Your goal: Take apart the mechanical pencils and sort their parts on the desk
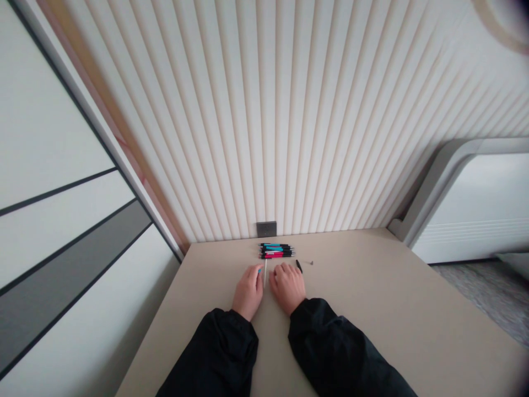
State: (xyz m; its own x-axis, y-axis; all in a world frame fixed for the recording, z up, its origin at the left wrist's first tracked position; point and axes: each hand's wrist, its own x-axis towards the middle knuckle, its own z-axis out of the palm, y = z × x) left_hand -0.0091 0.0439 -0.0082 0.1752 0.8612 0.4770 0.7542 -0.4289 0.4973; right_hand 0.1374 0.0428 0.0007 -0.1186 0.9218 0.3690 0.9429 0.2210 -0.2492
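Note:
My left hand (249, 286) is closed around a small blue piece, seemingly part of a pen, with only a bit of blue showing at the fingertips. A thin white stick like a pen refill (265, 273) lies between my hands, pointing away from me. Just right of it, my right hand (287, 284) rests on the table with curled fingers; what is under them, if anything, is hidden. Beside its knuckles lies a black pen part (298, 267). Further right is a tiny thin piece with a grey tip (311, 263). Several pens (276, 251), blue, black and red, lie in a stack beyond my hands.
The beige table (351, 286) reaches back to a ribbed white wall (268, 121). A dark socket plate (266, 229) sits low on that wall. To the left stands a white and grey cabinet (61, 264); a pale headboard (475, 204) is on the right.

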